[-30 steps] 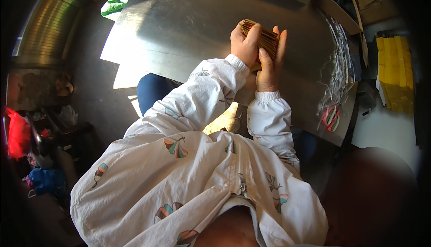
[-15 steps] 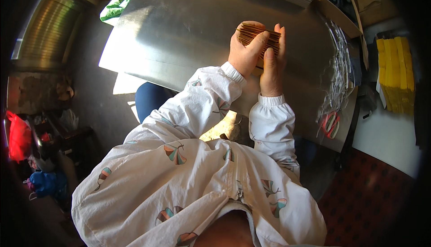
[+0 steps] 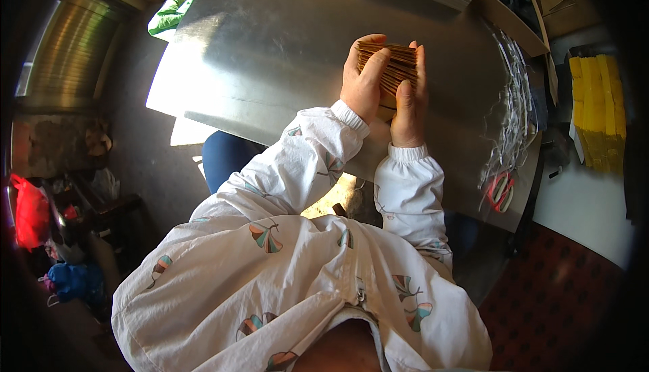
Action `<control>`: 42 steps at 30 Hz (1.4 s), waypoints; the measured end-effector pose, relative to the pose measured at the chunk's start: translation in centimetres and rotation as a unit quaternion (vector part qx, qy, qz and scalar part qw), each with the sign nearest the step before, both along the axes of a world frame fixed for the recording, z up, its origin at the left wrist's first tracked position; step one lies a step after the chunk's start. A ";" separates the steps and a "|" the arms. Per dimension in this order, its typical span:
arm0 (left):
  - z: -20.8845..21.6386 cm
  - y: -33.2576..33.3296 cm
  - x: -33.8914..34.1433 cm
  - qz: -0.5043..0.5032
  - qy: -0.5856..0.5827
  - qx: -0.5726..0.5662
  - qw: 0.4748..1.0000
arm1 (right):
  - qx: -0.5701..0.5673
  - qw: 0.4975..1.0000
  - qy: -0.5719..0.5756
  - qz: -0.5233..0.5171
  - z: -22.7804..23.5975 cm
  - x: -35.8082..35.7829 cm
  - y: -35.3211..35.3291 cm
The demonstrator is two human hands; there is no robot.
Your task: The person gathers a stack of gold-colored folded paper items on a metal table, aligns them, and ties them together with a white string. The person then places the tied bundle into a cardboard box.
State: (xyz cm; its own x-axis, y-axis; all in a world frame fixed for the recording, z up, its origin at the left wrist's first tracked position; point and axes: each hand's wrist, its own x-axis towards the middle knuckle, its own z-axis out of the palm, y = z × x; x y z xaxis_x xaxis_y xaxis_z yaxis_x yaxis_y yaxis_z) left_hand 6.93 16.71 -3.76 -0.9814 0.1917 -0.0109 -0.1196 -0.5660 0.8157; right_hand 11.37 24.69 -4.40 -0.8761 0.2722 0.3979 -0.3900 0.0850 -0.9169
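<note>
Your left hand and right hand pinch the stack of brown cards above the worktop; loosen either grip and it likely fans out.

Stack of thin brown cardboard pieces, edges up, above the table.

A grey metal surface fills the upper middle of the frame, with a bright patch of light glaring off its left part. Upper left, a ribbed silvery duct curves along the dim edge. Lower left sits in shadow, cluttered with a red bag and a blue bundle. Far right, a yellow stack lies on a white top. Lower right shows dark red patterned floor.
</note>
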 end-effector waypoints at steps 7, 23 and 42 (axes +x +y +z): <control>0.8 0.0 0.3 -0.015 0.014 -0.026 0.999 | -0.018 1.000 0.014 0.018 -0.3 0.4 0.3; -0.2 0.6 -0.1 0.008 0.023 -0.024 0.999 | -0.013 1.000 0.021 0.012 -0.5 -0.3 0.5; 0.3 0.6 0.2 0.016 0.028 -0.022 0.999 | -0.024 0.999 -0.023 0.002 -0.6 -0.8 0.8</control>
State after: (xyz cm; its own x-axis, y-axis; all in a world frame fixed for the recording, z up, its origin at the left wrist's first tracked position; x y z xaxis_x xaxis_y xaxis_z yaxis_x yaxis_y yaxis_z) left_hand 7.14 17.35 -3.44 -0.9864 0.1602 0.0354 -0.0560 -0.5315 0.8452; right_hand 10.60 25.44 -4.96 -0.8945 0.2862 0.3436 -0.3474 0.0391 -0.9369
